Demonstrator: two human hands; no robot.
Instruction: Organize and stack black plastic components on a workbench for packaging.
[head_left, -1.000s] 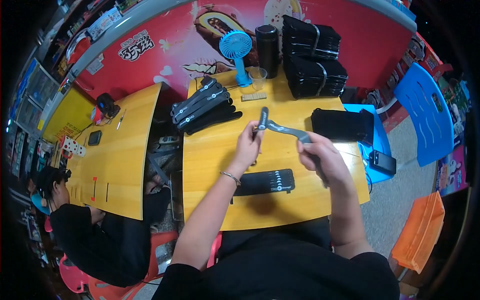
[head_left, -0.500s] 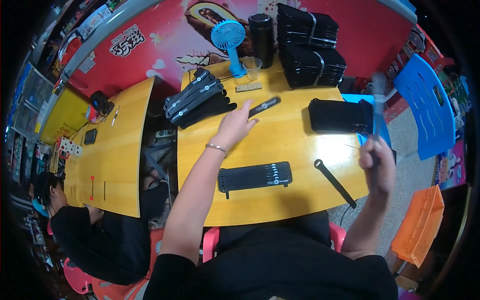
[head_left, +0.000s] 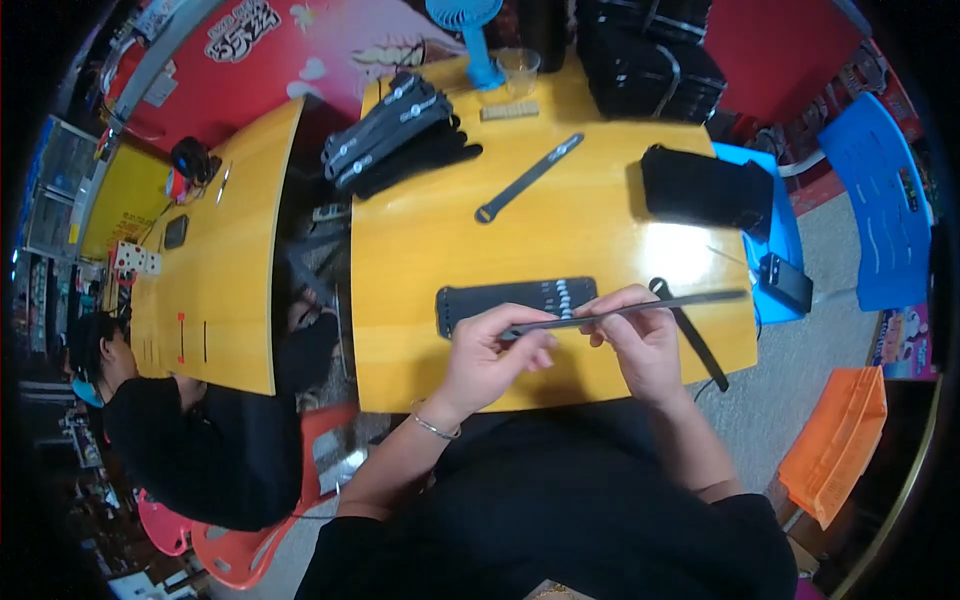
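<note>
A dark, flat strap [head_left: 705, 299] spans both hands above the near part of the table, seen almost edge-on. My left hand [head_left: 480, 365] pinches its left end. Further along, my right hand [head_left: 645, 350] grips it between thumb and fingers, and its free end sticks out to the right. Below and behind the hands lies a black flat organizer panel [head_left: 490, 305] with a row of white marks, partly covered by them. A grey strap with a looped end [head_left: 530, 178] rests diagonally beyond it. Another black strap [head_left: 702, 345] lies beside my right hand, partly hidden.
A pile of grey and black straps [head_left: 400, 130] sits at the far left of the table [head_left: 400, 350]. Farther back stand a blue fan [head_left: 480, 60], a clear cup [head_left: 519, 72] and strapped black bundles [head_left: 650, 75]. Black panels [head_left: 705, 190] are stacked right. Another person [head_left: 200, 450] sits left.
My left hand has let go of the grey strap, leaving it on the table. Both hands have come together, my right bringing the raised strap inward. The view has shifted.
</note>
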